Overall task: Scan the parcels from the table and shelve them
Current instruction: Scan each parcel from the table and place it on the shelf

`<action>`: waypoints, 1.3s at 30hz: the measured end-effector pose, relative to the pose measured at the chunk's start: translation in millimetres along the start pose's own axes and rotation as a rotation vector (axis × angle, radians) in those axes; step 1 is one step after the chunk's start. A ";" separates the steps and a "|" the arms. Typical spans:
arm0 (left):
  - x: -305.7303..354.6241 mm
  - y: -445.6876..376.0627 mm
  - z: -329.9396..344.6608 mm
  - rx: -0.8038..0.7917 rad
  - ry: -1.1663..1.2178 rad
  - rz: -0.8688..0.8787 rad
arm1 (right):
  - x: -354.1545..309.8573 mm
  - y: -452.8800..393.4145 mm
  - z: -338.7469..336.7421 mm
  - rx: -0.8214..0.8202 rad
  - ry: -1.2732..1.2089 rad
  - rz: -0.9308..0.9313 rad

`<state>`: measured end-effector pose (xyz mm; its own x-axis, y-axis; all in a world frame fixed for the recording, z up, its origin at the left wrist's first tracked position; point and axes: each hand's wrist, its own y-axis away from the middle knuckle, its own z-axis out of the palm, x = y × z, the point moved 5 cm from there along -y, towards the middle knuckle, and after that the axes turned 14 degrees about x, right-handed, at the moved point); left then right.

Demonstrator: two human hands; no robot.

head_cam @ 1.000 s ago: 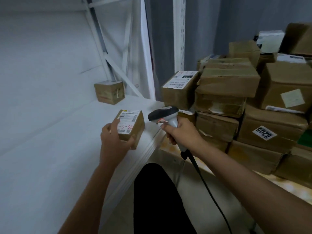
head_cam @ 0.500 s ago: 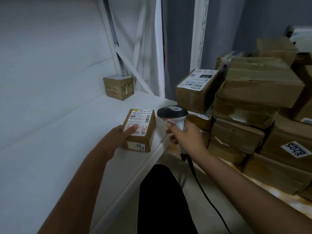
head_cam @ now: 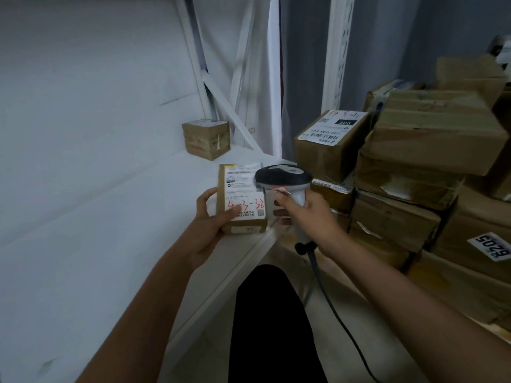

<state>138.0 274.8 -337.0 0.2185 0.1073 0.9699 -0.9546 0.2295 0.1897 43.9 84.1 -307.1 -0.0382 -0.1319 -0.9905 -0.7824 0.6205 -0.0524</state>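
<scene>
Parcel [head_cam: 243, 200]: a small brown box sitting at the front edge of the white shelf [head_cam: 110, 244], label facing up with red handwriting reading something like 4-3-32.
Left hand [head_cam: 210, 225]: its grip is grasping the parcel's near left side, thumb lying over the label's lower edge.
Right hand [head_cam: 307, 214]: its grip is clenched around the handle of the scanner [head_cam: 282, 178], head hanging just over the label's right side.
Scan risk: the scanner head is covering part of the label, and the thumb is overlapping it, so the barcode may be failing to read.
Drop risk: the parcel is sitting near the shelf lip; letting go early could be tipping it off.
Cord [head_cam: 331, 305]: trailing down past the stacked boxes [head_cam: 414, 167] on the desk [head_cam: 326, 261]; it could be snagging them.
Back box [head_cam: 206, 139]: 1 box sitting well apart at the shelf's rear.
</scene>
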 end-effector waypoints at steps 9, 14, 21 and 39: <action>-1.2 -13.6 6.0 0.164 -0.132 0.215 | -42.5 3.2 -28.1 -0.035 0.125 -0.075; 29.1 -29.8 -12.8 0.180 -0.209 0.252 | -52.0 6.1 -34.5 -0.124 0.210 -0.046; 44.6 -44.9 -14.0 0.100 -0.351 0.270 | -54.5 8.6 -38.5 -0.186 0.254 0.028; 38.5 -57.2 -9.8 0.041 -0.449 0.250 | -56.4 1.0 -44.8 -0.249 0.348 0.012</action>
<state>203.0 275.3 -312.0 -0.1172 -0.2737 0.9546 -0.9758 0.2106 -0.0594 17.4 57.5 -245.6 -0.2223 -0.4051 -0.8868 -0.9053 0.4235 0.0335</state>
